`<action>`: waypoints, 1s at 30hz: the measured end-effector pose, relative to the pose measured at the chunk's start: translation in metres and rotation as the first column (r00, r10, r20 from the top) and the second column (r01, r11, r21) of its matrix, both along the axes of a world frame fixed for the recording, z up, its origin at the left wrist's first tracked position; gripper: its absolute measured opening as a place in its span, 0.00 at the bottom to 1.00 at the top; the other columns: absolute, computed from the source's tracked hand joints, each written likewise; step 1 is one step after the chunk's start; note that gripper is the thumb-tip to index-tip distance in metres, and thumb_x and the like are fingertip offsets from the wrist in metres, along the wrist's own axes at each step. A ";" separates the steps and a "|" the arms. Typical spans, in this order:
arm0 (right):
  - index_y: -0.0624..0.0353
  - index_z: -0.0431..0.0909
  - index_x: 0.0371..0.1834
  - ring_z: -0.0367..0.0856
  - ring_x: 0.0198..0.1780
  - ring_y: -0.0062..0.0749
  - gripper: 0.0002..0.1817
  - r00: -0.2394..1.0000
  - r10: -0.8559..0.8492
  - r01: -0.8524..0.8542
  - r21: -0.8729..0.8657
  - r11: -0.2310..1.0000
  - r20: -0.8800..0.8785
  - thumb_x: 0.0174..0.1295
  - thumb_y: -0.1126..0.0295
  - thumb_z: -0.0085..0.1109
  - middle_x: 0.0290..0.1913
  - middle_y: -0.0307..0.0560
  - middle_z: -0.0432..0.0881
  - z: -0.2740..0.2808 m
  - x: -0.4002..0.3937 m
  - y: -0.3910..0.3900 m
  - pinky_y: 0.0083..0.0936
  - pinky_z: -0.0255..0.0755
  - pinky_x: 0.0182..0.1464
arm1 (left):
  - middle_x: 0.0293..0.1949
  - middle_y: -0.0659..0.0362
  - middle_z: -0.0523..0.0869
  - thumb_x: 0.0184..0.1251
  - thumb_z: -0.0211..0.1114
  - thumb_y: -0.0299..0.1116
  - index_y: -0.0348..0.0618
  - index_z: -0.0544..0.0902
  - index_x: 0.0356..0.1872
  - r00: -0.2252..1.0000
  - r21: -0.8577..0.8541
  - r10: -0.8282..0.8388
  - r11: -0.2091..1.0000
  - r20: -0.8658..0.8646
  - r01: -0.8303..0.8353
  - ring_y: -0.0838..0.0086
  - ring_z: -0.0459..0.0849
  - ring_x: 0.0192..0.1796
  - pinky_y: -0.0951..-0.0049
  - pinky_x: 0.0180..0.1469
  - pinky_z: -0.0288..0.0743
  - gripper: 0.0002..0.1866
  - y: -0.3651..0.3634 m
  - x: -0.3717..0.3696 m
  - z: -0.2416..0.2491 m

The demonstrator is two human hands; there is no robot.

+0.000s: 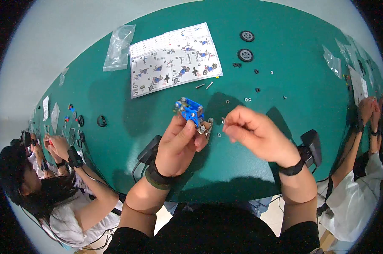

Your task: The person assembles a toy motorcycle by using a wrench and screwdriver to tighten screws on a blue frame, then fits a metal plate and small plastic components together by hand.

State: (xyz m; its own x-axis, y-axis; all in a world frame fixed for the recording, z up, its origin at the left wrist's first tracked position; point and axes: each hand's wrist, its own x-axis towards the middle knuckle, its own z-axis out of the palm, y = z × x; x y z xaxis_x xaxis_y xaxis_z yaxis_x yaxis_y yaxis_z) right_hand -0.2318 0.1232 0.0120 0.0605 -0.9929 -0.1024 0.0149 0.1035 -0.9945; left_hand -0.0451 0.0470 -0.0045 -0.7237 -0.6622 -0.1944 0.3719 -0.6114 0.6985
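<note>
My left hand (176,146) grips a partly built toy motorbike (192,112) of blue plastic and silver metal parts, thumb in front. Just to its right, my right hand (255,131) pinches a small silver piece (223,120), perhaps a screw; its exact kind is too small to tell. Below those fingertips a nut (219,135) lies on the green table. More nuts (247,100) are spread above the right hand. Two long screws (209,85) lie beyond the blue build, by the lower edge of the instruction sheet (174,59).
Two black wheels (245,55) lie at the back, with small black rings (256,71) nearby. A clear plastic bag (119,47) lies left of the sheet. Co-workers sit on both sides; a person's hands (58,148) hold something red at left. The green table (301,93) curves away.
</note>
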 end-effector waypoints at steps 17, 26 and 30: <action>0.59 0.73 0.31 0.74 0.24 0.14 0.08 0.836 -0.065 -0.109 0.282 0.953 0.544 0.62 0.66 0.57 0.26 0.36 0.77 0.004 0.038 0.011 0.13 0.66 0.24 | 0.42 0.57 0.72 0.66 0.55 0.32 0.38 0.69 0.47 0.985 -0.596 0.164 0.796 0.045 -0.105 0.78 0.73 0.39 0.79 0.39 0.70 0.13 0.013 0.002 -0.005; 0.61 0.72 0.31 0.76 0.23 0.18 0.07 0.789 -0.090 -0.109 0.283 0.953 0.607 0.61 0.70 0.57 0.27 0.44 0.79 0.003 0.040 0.012 0.14 0.68 0.23 | 0.42 0.54 0.73 0.64 0.57 0.33 0.40 0.65 0.48 0.977 -0.704 0.207 0.701 0.052 -0.111 0.75 0.73 0.39 0.76 0.42 0.69 0.15 0.013 0.003 -0.009; 0.62 0.72 0.31 0.77 0.23 0.20 0.07 0.781 -0.118 -0.101 0.311 0.945 0.613 0.61 0.71 0.56 0.27 0.47 0.80 0.005 0.041 0.013 0.15 0.68 0.23 | 0.41 0.54 0.73 0.64 0.57 0.33 0.40 0.65 0.48 0.976 -0.723 0.212 0.681 0.046 -0.114 0.75 0.73 0.39 0.76 0.42 0.69 0.15 0.013 0.002 -0.009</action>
